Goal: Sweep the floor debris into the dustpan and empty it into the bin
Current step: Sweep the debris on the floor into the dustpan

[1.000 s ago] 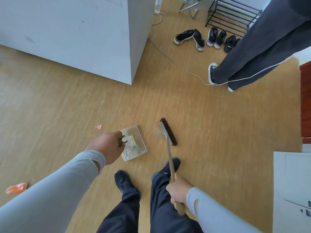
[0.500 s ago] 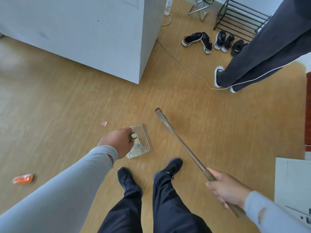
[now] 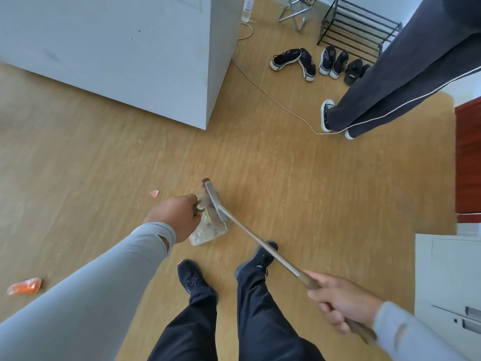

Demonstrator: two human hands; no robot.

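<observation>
A clear plastic dustpan [image 3: 208, 231] sits on the wooden floor just ahead of my feet, with pale scraps inside it. My left hand [image 3: 175, 217] grips its handle from the left. The broom head [image 3: 214, 200] lies over the pan's mouth, blurred. Its long wooden handle [image 3: 263, 247] slants down to the right, where my right hand [image 3: 338, 299] grips it. A small pink scrap [image 3: 154, 193] lies on the floor left of the pan. An orange wrapper [image 3: 25, 285] lies far left.
A large white block [image 3: 125, 53] stands at upper left. Another person's legs [image 3: 390, 92] stand at upper right, beside a white cable [image 3: 273, 96], several dark shoes [image 3: 320, 63] and a black rack [image 3: 356, 27]. A white cabinet [image 3: 447, 285] stands at right.
The broom head has swept left from the bare floor onto the dustpan's mouth. My right hand has stayed out to the right on the handle. My left hand keeps hold of the pan.
</observation>
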